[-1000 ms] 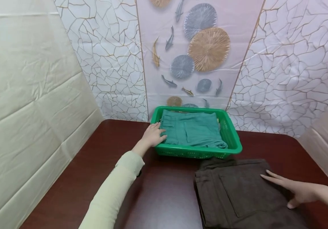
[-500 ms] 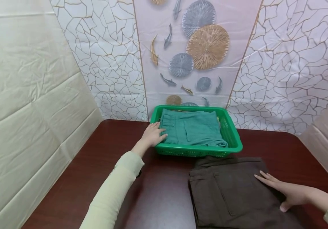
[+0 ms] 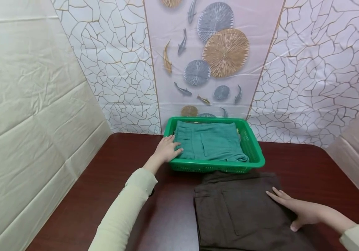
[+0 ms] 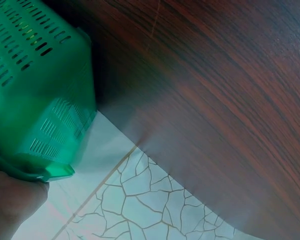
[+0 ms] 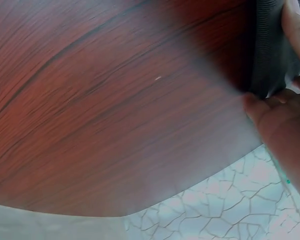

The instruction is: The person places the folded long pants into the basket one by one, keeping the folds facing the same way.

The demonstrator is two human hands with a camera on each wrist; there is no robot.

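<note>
Since a second ago the folded brown trousers (image 3: pixel 242 212) have slid leftward across the table (image 3: pixel 129 160), carried under the right hand (image 3: pixel 295 208), which lies flat on them with fingers straight and spread, pressing rather than gripping. The left hand (image 3: pixel 166 149) rests on the near left corner of the green basket (image 3: pixel 254 153), its fingers apparently curled over the rim, seemingly steadying it. Folded teal cloth (image 3: pixel 210 144) fills the basket. The trousers' far edge sits just beside the basket's front wall; bare tabletop lies to the left.
</note>
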